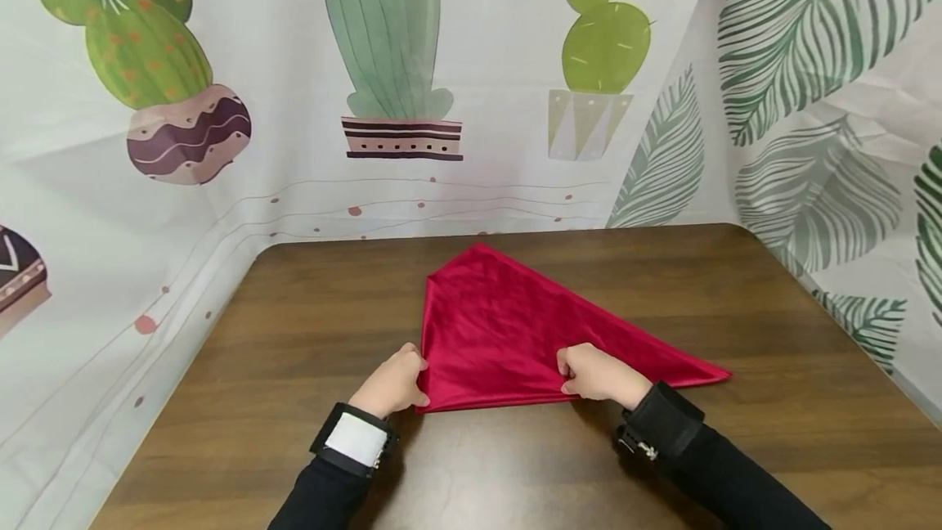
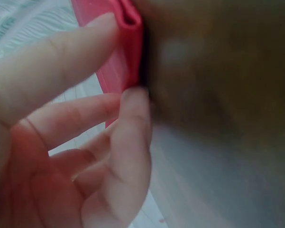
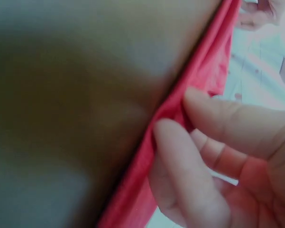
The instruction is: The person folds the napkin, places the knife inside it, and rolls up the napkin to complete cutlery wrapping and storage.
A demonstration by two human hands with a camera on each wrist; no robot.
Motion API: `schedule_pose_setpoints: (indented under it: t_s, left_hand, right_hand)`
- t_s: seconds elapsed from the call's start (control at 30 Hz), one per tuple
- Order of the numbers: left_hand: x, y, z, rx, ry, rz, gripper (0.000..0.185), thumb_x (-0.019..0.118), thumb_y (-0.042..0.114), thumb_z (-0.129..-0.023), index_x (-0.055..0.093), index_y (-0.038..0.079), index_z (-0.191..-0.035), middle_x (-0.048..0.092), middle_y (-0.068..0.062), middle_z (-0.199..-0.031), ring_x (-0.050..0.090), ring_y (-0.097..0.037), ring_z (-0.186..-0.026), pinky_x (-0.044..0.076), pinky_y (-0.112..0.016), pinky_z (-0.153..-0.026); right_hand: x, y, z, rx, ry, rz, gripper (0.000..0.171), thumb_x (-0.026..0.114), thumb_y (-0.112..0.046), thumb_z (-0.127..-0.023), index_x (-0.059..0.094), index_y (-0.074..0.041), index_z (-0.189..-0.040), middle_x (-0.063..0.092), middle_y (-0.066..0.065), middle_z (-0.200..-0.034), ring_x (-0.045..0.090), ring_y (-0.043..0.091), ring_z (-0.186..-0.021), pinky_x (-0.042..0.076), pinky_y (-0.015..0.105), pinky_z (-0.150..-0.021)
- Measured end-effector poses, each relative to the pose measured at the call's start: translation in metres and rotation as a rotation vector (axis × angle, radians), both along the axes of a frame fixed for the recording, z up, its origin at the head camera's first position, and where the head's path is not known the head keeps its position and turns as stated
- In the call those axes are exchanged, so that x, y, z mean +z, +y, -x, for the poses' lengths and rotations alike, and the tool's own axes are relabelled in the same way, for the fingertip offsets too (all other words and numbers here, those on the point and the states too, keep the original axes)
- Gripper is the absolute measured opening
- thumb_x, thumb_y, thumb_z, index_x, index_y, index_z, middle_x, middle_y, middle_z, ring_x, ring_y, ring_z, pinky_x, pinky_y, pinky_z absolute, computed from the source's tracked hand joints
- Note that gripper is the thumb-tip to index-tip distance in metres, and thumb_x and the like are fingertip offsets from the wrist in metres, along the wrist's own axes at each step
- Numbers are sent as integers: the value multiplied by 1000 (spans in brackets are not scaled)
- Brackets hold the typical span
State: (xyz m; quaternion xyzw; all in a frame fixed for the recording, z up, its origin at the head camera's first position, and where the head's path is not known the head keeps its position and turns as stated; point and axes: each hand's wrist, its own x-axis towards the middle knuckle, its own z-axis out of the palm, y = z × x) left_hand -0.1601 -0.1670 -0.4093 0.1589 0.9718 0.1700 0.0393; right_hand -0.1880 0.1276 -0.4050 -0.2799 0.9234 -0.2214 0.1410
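Red cloth (image 1: 508, 325): I read its long axis toward three o'clock, right hand (image 1: 599, 373) nearer its tip
Left hand (image 1: 390, 381): pinching the seven-o'clock corner
Right hand: pinching near edge, five o'clock

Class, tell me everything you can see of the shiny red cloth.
The shiny, satin-like red cloth lies folded on the brown wood-grain table, its surface lightly wrinkled. Its outline is lopsided: a blunt peak at the far side, a short left edge, and a long slope running down to a sharp point at the right. In the left wrist view, its edge shows a looped fold. The left grip holds the near-left corner; the right grip pinches the near edge.
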Motion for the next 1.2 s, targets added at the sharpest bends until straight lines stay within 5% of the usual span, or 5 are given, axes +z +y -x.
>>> schedule_pose_setpoints:
  t_s: [0.17,0.43,0.93,1.07,1.2]
  left_hand:
    - [2,-4,10,8,-38,19,39,81,9,-58,65,-8,-89,51,-12,-83,53,-21,-76,45,-29,-72]
    - [9,-7,10,29,-146,39,37,81,10,-58,65,-5,-89,50,-8,-76,47,-18,-72,44,-30,-63]
    - [7,1,-7,24,-95,76,42,81,15,-55,63,-4,-87,44,-13,-79,49,-20,-59,44,-33,-55]
    - [13,6,-12,-52,-15,116,45,82,24,-55,65,0,-90,46,-12,-85,50,-25,-70,46,-36,-61]
    - [19,17,-15,-259,-13,86,47,79,34,-58,66,6,-93,49,-8,-97,49,-24,-88,46,-31,-72]
  right_hand:
    - [5,-4,12,-57,-170,-53,16,67,-3,-75,51,-5,-77,49,3,-61,54,15,-47,43,26,-54]
    - [20,1,10,85,0,-78,14,67,-11,-76,58,-7,-85,46,-5,-61,43,9,-58,39,28,-62]
    - [22,-33,-26,292,78,-131,36,65,-25,-78,60,-9,-109,51,-2,-95,50,15,-90,41,25,-78]
    - [18,-36,-28,280,64,-199,43,66,-29,-77,58,-11,-115,51,4,-108,47,21,-100,40,27,-82]
    - [16,-38,-25,284,83,-239,46,65,-30,-78,56,-12,-119,49,6,-114,46,24,-102,40,28,-83]
